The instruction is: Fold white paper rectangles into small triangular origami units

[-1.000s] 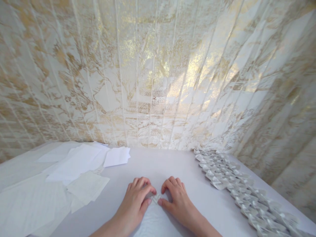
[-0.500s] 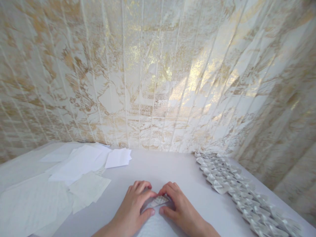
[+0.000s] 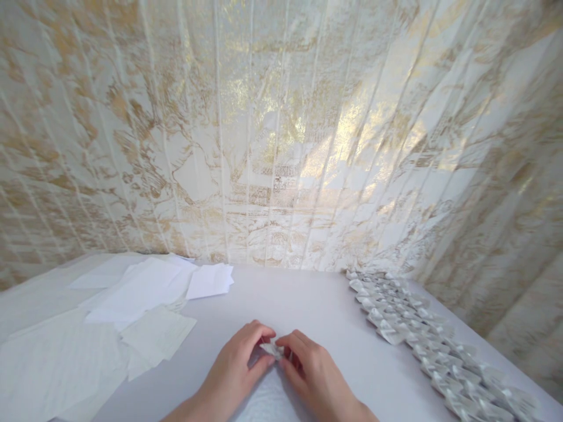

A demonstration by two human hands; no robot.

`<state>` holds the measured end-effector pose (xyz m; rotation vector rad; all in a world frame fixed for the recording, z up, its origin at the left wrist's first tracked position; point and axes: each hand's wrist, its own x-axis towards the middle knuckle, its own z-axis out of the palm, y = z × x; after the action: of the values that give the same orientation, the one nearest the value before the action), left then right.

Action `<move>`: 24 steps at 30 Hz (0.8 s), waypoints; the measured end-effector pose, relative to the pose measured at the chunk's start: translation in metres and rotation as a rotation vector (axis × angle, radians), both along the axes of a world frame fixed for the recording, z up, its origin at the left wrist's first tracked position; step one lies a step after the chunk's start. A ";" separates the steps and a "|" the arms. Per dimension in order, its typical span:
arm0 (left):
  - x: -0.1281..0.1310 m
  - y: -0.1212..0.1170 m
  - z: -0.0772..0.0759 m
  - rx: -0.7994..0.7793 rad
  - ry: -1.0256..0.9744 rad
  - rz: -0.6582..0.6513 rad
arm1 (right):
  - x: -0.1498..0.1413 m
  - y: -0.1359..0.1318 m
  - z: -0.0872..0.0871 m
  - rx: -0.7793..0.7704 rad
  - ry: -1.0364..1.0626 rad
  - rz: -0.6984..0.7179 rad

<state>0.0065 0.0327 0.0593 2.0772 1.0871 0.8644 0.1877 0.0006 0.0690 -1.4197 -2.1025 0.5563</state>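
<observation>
A small folded piece of paper (image 3: pixel 271 350), whitish with grey marks, is held between my two hands low in the middle of the view. My left hand (image 3: pixel 240 363) pinches it from the left, thumb below and fingers above. From the right, the bent fingers and thumb of my right hand (image 3: pixel 310 366) close on its other end. Part of the paper is hidden behind the fingertips. Under my hands lies the pale table (image 3: pixel 285 305).
Loose sheets of paper (image 3: pixel 61 357) cover the left side, with a small stack of white paper pieces (image 3: pixel 210 281) at the back. Rows of folded paper pieces (image 3: pixel 435 346) run along the right edge. A patterned curtain (image 3: pixel 272 146) hangs behind the table.
The paper, flat as a small triangle on the table before, is now lifted and bent between my fingers. My hands have drawn closer together, and the thumbs have closed on it.
</observation>
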 end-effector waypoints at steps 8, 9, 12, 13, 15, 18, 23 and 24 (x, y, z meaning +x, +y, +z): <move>0.002 -0.006 -0.001 -0.212 -0.277 -0.041 | -0.005 0.005 -0.014 -0.299 0.577 0.003; 0.002 -0.007 -0.003 -0.241 -0.300 -0.052 | -0.006 0.005 -0.015 -0.330 0.616 -0.001; 0.003 -0.009 -0.008 -0.321 -0.355 -0.089 | -0.007 0.005 -0.016 -0.389 0.687 -0.024; 0.003 -0.009 -0.009 -0.335 -0.368 -0.095 | -0.007 0.005 -0.017 -0.392 0.694 -0.027; 0.003 -0.008 -0.011 -0.347 -0.393 -0.097 | -0.007 0.004 -0.016 -0.380 0.692 -0.019; 0.004 -0.007 -0.014 -0.368 -0.445 -0.098 | -0.006 0.001 -0.015 -0.341 0.663 0.014; 0.004 -0.008 -0.017 -0.363 -0.532 -0.094 | -0.008 -0.002 -0.014 -0.354 0.694 0.084; 0.004 -0.008 -0.017 -0.359 -0.532 -0.097 | -0.009 -0.002 -0.014 -0.365 0.709 0.101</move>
<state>0.0103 0.0245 0.0424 1.4737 0.7746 1.0116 0.1791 -0.0014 0.0546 -1.0636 -1.5446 1.3157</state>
